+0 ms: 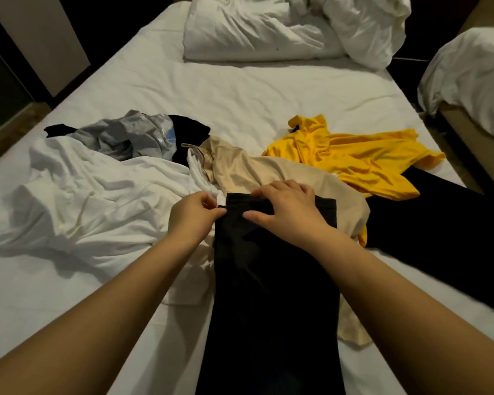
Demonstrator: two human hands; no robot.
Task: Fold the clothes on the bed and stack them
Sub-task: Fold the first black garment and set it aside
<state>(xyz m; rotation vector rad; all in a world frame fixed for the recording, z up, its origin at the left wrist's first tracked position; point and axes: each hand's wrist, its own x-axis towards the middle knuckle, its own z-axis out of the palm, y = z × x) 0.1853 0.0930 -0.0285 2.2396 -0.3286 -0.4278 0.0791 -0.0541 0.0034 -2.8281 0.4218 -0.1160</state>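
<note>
Nearby, crumpled white shirt (92,201), silky beige top (240,169) beneath our long black garment (268,280), left grip (191,215) pinching its top corner, right grip (285,206) curled round its top edge.

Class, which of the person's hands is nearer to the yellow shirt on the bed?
Right. The right hand holds the top edge of the black garment, just left of the yellow shirt; the left hand pinches its corner, farther left.

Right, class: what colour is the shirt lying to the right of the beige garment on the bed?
Bright yellow shirt, plain with no pattern, seen clearly in the head view.
</note>
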